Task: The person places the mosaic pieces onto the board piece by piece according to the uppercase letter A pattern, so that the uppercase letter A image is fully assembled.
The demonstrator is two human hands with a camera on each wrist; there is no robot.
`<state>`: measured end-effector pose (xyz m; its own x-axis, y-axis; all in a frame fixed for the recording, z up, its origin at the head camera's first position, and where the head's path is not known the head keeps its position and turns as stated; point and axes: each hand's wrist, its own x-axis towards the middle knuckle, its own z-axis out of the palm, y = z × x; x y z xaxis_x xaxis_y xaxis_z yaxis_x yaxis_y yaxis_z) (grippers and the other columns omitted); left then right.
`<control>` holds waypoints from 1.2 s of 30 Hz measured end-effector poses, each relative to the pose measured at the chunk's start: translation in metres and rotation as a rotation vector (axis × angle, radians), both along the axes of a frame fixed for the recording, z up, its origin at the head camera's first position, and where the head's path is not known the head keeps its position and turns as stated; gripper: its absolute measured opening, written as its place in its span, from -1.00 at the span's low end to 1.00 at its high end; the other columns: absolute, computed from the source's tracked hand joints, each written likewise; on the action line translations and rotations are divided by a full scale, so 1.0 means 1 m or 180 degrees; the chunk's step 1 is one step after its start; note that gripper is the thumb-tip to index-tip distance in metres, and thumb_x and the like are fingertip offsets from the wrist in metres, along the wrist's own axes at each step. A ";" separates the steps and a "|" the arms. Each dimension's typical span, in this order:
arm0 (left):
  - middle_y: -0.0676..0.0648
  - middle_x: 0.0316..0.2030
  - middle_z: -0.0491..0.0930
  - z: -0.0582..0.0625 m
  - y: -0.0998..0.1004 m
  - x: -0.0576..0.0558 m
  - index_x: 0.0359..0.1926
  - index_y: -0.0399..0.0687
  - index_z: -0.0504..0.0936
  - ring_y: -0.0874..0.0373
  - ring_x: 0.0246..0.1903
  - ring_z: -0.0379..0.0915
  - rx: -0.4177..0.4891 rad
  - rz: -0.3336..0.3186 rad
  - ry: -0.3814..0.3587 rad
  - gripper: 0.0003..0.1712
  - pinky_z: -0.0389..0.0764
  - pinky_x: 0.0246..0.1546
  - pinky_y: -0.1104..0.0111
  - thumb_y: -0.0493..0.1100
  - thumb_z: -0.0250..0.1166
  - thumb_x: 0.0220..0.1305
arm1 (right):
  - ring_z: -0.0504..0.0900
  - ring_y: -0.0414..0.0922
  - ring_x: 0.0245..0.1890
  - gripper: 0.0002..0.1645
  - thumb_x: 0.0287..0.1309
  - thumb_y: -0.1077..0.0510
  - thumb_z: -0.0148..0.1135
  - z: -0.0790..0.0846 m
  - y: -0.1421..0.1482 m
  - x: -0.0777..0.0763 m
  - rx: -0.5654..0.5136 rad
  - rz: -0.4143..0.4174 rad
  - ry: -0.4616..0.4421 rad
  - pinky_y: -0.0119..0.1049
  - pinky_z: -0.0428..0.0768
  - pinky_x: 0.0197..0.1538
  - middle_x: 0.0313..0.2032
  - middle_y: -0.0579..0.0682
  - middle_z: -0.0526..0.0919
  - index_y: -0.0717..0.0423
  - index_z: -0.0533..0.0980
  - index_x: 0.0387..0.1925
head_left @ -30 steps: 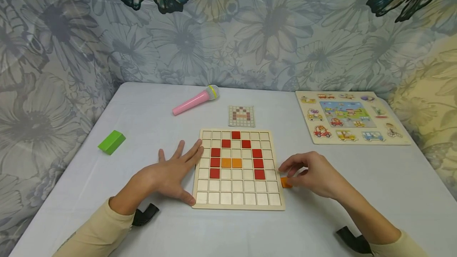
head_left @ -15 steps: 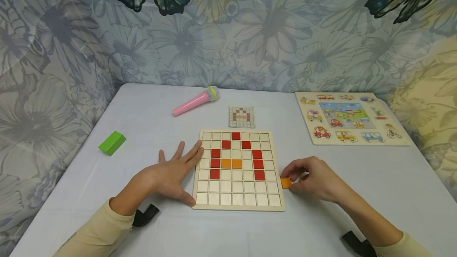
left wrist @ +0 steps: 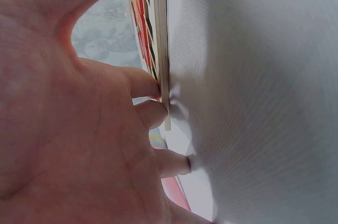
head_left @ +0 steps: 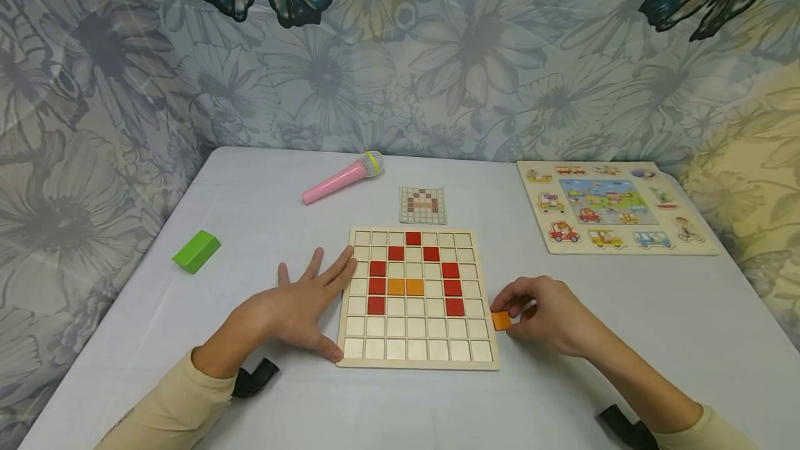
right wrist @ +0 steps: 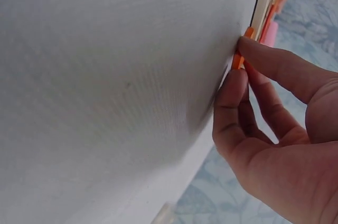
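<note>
A wooden grid board (head_left: 417, 364) lies in the middle of the table, with red tiles and two orange tiles set in its squares. My left hand (head_left: 300, 304) is spread along the board's left side, fingertips and thumb at its edge. In the left wrist view, straight fingers (left wrist: 145, 113) reach the board's side. My right hand (head_left: 550, 314) pinches a loose orange tile (head_left: 501, 321) between thumb and fingers, just beside the board's right edge. The right wrist view shows the orange tile (right wrist: 238, 60) edge-on between the fingertips, close over the cloth.
A small pattern card (head_left: 423, 205) lies behind the board. Farther back is a pink toy microphone (head_left: 340, 180). At left rests a green block (head_left: 196, 251), and at back right a wooden picture puzzle (head_left: 556, 242) with vehicles. A patterned cloth wall stands behind the table.
My right hand has shifted slightly down and to the right, so more of the orange tile shows between its fingers. The left hand and board stay where they were.
</note>
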<state>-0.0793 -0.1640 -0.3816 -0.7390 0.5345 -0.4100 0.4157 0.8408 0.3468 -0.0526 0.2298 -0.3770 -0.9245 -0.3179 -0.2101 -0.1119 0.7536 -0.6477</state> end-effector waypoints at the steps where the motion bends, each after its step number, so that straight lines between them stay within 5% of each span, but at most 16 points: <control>1: 0.01 0.70 -0.47 0.000 0.000 0.000 0.70 0.00 -0.21 -0.40 0.63 -0.53 0.0000 0.0000 0.0003 0.65 -0.30 0.18 -0.72 0.43 0.62 -0.18 | 0.56 -0.13 -0.28 -0.63 -0.15 0.39 0.59 0.000 0.000 0.000 0.0005 0.0002 -0.0006 -0.39 0.62 -0.27 -0.31 -0.12 0.68 0.02 0.73 -0.25; 36: 0.01 0.69 -0.48 0.003 0.000 0.001 0.70 -0.01 -0.22 -0.41 0.62 -0.54 0.0039 -0.0007 -0.0026 0.64 -0.30 0.19 -0.72 0.43 0.62 -0.16 | 0.63 -0.16 -0.29 -0.65 -0.11 0.34 0.58 0.014 0.008 -0.005 0.0207 -0.0113 0.0117 -0.39 0.58 -0.29 -0.29 -0.12 0.73 -0.02 0.78 -0.22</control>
